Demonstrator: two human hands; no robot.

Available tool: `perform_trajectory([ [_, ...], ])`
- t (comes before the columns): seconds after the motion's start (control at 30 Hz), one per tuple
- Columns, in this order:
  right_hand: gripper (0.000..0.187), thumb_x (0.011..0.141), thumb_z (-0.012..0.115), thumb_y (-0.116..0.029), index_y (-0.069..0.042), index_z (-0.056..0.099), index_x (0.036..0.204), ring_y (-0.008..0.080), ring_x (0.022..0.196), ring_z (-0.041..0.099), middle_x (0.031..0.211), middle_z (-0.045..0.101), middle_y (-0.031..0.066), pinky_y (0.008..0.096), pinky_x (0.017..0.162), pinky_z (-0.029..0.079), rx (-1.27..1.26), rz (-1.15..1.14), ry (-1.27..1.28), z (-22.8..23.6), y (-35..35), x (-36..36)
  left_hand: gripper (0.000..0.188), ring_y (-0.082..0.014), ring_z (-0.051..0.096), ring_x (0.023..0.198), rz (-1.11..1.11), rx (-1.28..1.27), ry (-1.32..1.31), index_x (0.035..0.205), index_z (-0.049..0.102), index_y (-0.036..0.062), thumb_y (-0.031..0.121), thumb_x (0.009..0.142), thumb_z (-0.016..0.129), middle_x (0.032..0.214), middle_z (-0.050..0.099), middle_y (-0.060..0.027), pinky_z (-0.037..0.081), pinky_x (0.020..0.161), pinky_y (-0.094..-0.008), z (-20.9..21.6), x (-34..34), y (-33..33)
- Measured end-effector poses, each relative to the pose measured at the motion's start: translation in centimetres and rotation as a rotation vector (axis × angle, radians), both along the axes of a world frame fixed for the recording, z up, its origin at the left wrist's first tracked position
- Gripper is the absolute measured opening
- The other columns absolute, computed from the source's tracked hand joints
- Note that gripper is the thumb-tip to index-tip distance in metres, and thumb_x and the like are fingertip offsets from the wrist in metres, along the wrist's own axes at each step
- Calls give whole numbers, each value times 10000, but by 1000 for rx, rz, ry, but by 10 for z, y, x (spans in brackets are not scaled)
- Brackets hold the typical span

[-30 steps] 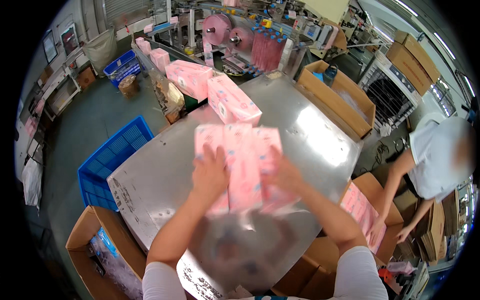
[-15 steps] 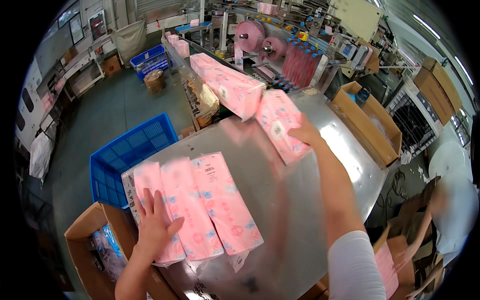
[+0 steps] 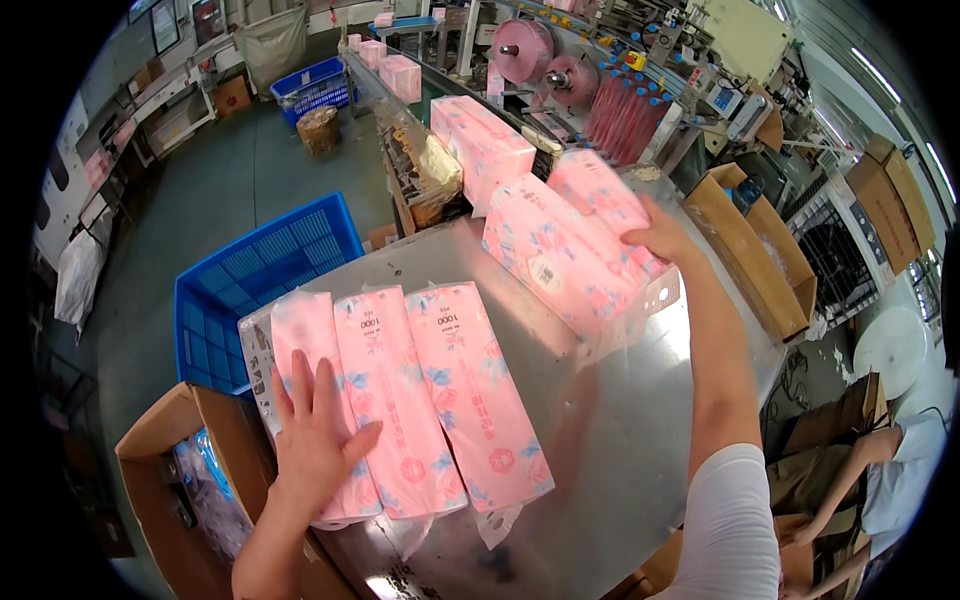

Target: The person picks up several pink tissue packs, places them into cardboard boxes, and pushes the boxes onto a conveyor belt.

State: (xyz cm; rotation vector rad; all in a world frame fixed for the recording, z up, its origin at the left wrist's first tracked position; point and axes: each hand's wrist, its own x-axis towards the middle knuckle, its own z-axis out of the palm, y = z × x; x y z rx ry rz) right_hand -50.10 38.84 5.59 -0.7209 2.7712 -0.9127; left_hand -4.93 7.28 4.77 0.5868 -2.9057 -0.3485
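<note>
Now | left hand [image 3: 315,435] flat, fingers spread on three-pack bundle [image 3: 400,400] | right hand [image 3: 665,235] gripping pink pack [image 3: 570,255] above steel table [image 3: 620,440]

Slid the three-pack [image 3: 400,400] to the counter's left edge, and my right hand [image 3: 665,235] has now reached another pack [image 3: 570,255].

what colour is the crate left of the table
Blue: the crate shows best in the head view.

Left hand [image 3: 318,432] lies flat on a pink three-pack [image 3: 400,400] at the steel table's [image 3: 640,440] near-left edge; right hand [image 3: 668,238] grips another pack [image 3: 570,255] at its far edge.
</note>
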Motion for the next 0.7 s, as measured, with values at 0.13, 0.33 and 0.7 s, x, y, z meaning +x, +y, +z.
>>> perform_trajectory([
  [0.13,1024,596,746,-311,40,207,1392,332,1222,429,1335,401,250,339,1023,338,50,227,-42,-16,-16,55,850,-506,127,1311,19,45,13,1363,305,-9,428,732,670,1452,175,-246,361,959,-537,2,-3,4],
  [0.33,849,674,701,-419,47,353,1293,346,1124,506,1226,485,249,402,918,427,341,5,-207,12,0,249,776,-358,324,1282,20,353,194,1358,317,-14,369,776,658,1433,267,-192,366,993,-440,-3,13,-16],
  [0.7,628,849,519,-469,26,481,1234,209,1003,578,1148,572,147,347,860,465,-514,-286,-1093,-39,100,288,604,-219,526,1111,271,1687,-221,1295,413,14,349,831,605,1242,524,-109,419,959,-366,-31,41,-38],
])
